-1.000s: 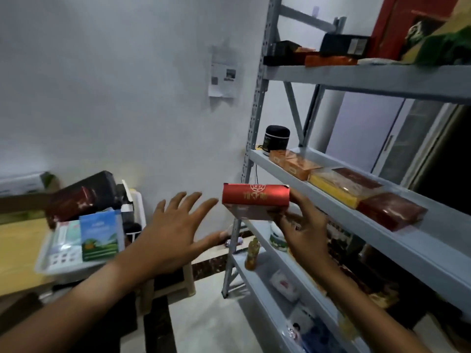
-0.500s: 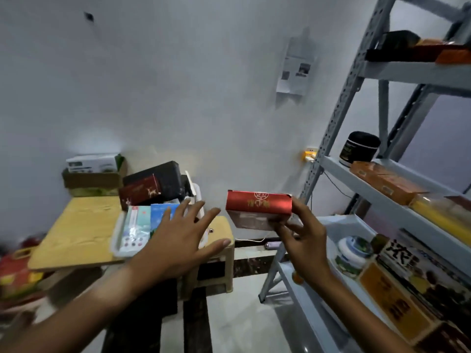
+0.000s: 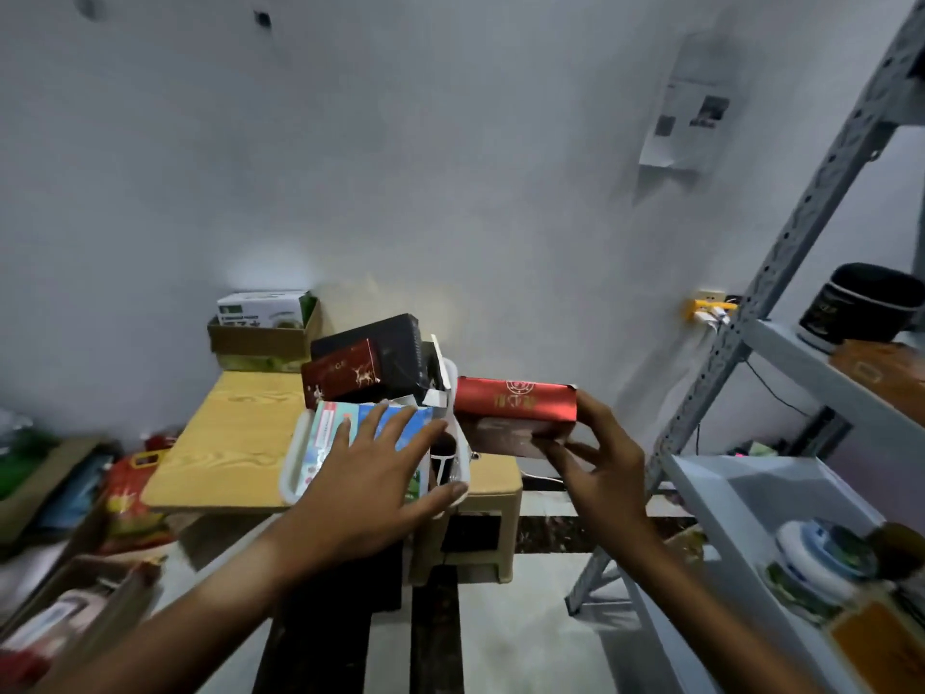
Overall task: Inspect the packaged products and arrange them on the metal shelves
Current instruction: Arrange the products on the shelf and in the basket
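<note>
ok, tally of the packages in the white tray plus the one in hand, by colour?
Red: 2 — red box with gold emblem pinched by the right hand; dark red box with gold deer in the white plastic tray.
Black: 1 — black rectangular box.
Pale blue-green: 1 — flat printed box under the open left hand.
Total: 4; any others are hidden.

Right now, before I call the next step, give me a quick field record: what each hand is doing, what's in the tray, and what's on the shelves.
right hand: pinches the red box by its right end, held in the air
left hand: open, fingers spread, in front of the white tray; contact cannot be told
white tray contents: light blue packet, dark red box, black box
metal shelf: black jar, orange boxes
lower shelf: round tin
</note>
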